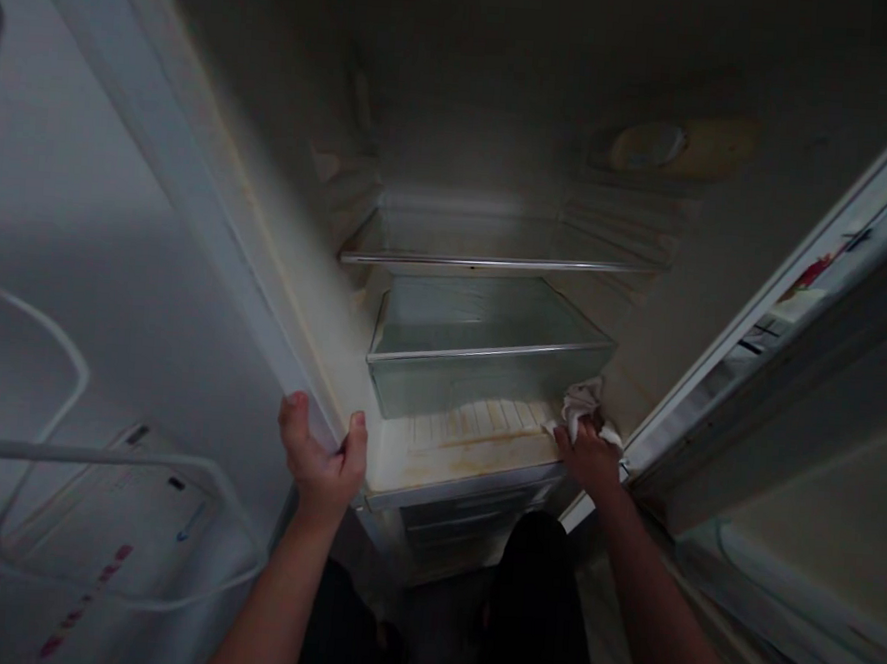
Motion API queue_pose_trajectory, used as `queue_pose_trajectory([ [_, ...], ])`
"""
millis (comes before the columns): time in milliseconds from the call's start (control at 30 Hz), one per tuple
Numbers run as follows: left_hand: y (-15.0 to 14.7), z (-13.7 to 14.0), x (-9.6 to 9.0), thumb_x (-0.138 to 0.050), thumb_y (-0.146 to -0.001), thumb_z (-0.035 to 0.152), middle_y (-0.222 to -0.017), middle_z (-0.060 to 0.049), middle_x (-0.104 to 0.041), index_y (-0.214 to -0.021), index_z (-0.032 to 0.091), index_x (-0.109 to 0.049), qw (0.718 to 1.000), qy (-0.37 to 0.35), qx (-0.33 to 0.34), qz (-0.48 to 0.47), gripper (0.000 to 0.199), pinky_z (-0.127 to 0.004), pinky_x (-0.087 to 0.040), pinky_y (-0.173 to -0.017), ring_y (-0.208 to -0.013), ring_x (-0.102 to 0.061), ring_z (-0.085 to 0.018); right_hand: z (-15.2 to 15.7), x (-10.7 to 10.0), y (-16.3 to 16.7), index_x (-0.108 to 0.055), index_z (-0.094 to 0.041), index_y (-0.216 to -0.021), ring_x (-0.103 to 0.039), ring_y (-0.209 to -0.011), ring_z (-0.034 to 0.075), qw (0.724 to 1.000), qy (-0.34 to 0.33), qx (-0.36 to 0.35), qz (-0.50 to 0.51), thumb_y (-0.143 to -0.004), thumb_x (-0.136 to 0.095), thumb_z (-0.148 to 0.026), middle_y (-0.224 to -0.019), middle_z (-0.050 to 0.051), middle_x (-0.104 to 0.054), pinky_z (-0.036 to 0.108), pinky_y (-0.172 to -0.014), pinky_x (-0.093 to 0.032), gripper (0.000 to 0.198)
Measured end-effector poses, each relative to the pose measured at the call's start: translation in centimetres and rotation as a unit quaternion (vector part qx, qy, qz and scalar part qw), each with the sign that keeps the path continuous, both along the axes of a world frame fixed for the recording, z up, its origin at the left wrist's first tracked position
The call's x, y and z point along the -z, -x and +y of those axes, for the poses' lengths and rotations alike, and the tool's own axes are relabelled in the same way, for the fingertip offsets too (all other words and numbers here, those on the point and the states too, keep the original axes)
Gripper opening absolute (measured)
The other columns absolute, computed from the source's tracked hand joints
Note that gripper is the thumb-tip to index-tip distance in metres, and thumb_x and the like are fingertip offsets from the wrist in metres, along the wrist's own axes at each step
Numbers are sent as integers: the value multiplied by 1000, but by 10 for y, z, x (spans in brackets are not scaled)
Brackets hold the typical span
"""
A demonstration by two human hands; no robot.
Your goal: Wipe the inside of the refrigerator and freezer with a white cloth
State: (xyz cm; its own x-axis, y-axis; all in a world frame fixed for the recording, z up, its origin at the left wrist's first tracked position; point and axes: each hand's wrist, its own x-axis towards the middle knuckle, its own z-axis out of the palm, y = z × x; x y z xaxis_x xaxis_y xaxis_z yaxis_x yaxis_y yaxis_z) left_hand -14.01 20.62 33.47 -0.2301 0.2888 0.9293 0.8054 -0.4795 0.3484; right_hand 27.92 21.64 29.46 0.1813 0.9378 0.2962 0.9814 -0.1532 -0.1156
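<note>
In front of me stands a refrigerator with its door open and its inside in dim light. My left hand (324,465) grips the left front edge (264,311) of the cabinet, thumb and fingers on either side of it. My right hand (587,456) is closed on a crumpled whitish cloth (584,396), pressed at the right end of the compartment floor (473,454). Yellow-brown stains mark that ribbed floor. Just above it sits a clear drawer (486,380). Higher up is a glass shelf (504,264) with a shiny front trim.
A yellowed lamp housing (680,146) is on the right inner wall. To the right, the open door (806,414) stands close to my arm. A pale cable (90,456) loops at the left, above a white box (99,551) with red print. My dark-clothed knees (536,598) are below.
</note>
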Motion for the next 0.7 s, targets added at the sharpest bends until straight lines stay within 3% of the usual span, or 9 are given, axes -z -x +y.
queue_pose_trajectory([
  [67, -1, -1, -1, -76, -88, 33, -155, -23, -41, -159, 18, -27, 1000, -3, 0, 0, 88, -52, -32, -129, -154, -40, -34, -1, -1, 11, -68, -6, -126, -66, -123, 39, 1000, 0, 9, -8, -109, -42, -43, -131, 26, -67, 54, -103, -53, 48],
  [167, -2, -2, -3, -76, -88, 34, -153, -23, -43, -157, 18, -29, 1000, -1, 4, -9, 85, -52, -32, -129, -154, -40, -32, -3, -2, 50, -70, -8, -121, -51, -142, 42, 998, -39, -38, -20, -108, -44, -39, -130, 24, -67, 56, -116, -43, 42],
  [300, -2, -2, -4, -76, -88, 39, -152, -23, -45, -155, 17, -31, 999, 15, 12, -35, 83, -53, -30, -130, -155, -39, -32, -12, -4, 135, -66, -10, -136, -41, -151, 43, 987, -23, -156, 40, -109, -42, -39, -144, 23, -60, 59, -123, -36, 46],
  [433, 0, 0, 0, -76, -88, 38, -153, -23, -45, -156, 17, -31, 999, 11, 15, -32, 84, -53, -30, -129, -154, -40, -33, -26, -12, 232, -55, -14, -154, -35, -156, 41, 947, 16, -301, 113, -108, -44, -45, -161, 21, -46, 60, -127, -30, 55],
  [500, 1, 1, 1, -76, -89, 36, -154, -24, -44, -158, 19, -29, 999, 17, 22, -28, 85, -54, -33, -128, -153, -42, -33, -27, -17, 264, -54, -16, -155, -32, -157, 41, 930, 23, -345, 128, -105, -51, -44, -164, 18, -43, 61, -130, -23, 57],
  [600, 3, 0, 0, -75, -90, 36, -155, -24, -43, -160, 20, -26, 999, 20, 28, -18, 87, -55, -37, -125, -151, -45, -35, -16, -23, 280, -54, -14, -154, -35, -153, 43, 935, -3, -330, 134, -100, -58, -41, -163, 20, -45, 68, -130, -14, 60],
  [700, 2, -1, -4, -75, -90, 39, -152, -24, -47, -158, 18, -29, 1000, 17, 9, -5, 85, -55, -36, -126, -149, -47, -35, 8, -28, 267, -62, -18, -146, -36, -151, 42, 942, -50, -309, 123, -100, -60, -44, -164, 16, -45, 70, -130, -5, 53],
])
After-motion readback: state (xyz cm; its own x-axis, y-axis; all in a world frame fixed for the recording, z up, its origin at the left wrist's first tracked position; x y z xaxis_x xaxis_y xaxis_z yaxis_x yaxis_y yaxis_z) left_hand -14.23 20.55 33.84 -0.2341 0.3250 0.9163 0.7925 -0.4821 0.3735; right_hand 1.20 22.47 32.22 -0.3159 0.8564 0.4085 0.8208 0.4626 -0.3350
